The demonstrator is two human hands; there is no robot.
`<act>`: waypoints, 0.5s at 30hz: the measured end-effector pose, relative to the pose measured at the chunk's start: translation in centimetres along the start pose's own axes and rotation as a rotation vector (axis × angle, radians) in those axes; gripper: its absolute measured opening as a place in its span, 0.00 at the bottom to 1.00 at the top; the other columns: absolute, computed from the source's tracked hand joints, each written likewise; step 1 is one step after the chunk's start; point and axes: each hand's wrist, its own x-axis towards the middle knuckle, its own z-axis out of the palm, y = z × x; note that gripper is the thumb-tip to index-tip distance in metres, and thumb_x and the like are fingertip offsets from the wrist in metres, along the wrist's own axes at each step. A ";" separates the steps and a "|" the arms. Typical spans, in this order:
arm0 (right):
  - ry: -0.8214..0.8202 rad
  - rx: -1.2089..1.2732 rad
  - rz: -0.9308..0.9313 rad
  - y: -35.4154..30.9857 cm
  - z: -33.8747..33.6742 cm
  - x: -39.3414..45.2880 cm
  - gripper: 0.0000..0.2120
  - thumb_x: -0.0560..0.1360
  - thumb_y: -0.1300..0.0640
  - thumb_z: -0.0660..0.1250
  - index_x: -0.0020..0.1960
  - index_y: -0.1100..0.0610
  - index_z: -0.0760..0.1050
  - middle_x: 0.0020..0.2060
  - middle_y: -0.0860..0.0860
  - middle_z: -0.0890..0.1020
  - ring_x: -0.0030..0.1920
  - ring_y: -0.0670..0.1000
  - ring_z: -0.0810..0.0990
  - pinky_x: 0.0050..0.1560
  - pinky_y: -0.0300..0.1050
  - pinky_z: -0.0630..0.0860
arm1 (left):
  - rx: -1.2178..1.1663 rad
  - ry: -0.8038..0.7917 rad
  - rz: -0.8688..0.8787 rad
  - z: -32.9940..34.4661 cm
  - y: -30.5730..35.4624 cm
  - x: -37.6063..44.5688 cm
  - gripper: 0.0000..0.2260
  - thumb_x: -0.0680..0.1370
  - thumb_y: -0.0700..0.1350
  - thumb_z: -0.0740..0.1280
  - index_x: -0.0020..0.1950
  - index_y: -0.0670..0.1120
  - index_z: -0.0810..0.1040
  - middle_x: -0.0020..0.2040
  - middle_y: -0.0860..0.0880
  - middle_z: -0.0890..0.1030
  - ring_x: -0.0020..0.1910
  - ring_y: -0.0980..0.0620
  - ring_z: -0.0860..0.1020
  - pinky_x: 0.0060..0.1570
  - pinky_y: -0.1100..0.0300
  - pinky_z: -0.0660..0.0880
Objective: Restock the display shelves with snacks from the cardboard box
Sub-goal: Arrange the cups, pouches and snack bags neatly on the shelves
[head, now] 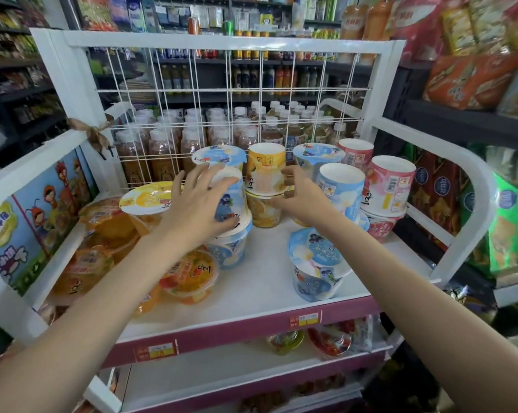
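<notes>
My left hand (198, 204) grips an upturned blue snack cup (233, 201) from above, where it sits stacked on another blue cup (231, 253). My right hand (302, 196) curls its fingers against the right side of an upturned yellow cup (265, 171), which stands on a second yellow cup (262, 211). Both stacks are on the white top shelf (266, 281) of the display stand. The cardboard box is out of view.
A two-cup blue stack (314, 263) stands near the shelf's front right. Pink cups (388, 186) and a blue cup (339, 189) fill the right. Fruit jelly bowls (189, 275) lie at the left. A white wire grid (228, 90) backs the shelf, with bottles (162, 144) behind.
</notes>
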 end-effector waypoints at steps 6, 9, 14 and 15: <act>0.074 0.094 0.151 0.6 2.1 2.7 0.47 0.71 0.55 0.73 0.75 0.61 0.43 0.73 0.56 0.61 0.71 0.56 0.62 0.65 0.45 0.64 | 0.151 0.032 0.000 1.8 -0.2 -1.3 0.49 0.54 0.62 0.77 0.68 0.53 0.56 0.69 0.41 0.64 0.69 0.37 0.61 0.66 0.35 0.54; 0.122 0.106 0.233 0.9 3.3 4.6 0.52 0.70 0.55 0.74 0.76 0.60 0.38 0.75 0.57 0.53 0.74 0.58 0.55 0.71 0.51 0.57 | 0.179 0.051 0.016 1.8 -0.5 -1.1 0.50 0.53 0.64 0.77 0.68 0.52 0.58 0.67 0.41 0.67 0.67 0.38 0.63 0.65 0.34 0.55; 0.134 0.066 0.222 2.2 4.7 6.3 0.58 0.65 0.50 0.77 0.76 0.57 0.38 0.76 0.56 0.51 0.75 0.57 0.52 0.74 0.53 0.54 | 0.163 0.051 0.027 1.7 -1.2 -1.3 0.49 0.53 0.65 0.76 0.67 0.52 0.58 0.66 0.41 0.68 0.68 0.39 0.64 0.66 0.35 0.55; 0.140 0.063 0.210 2.5 4.9 6.4 0.58 0.64 0.49 0.78 0.76 0.57 0.38 0.76 0.56 0.52 0.75 0.57 0.52 0.74 0.52 0.54 | 0.160 0.043 0.027 1.5 -1.6 -1.4 0.49 0.53 0.66 0.75 0.68 0.53 0.57 0.66 0.42 0.68 0.68 0.40 0.63 0.67 0.36 0.53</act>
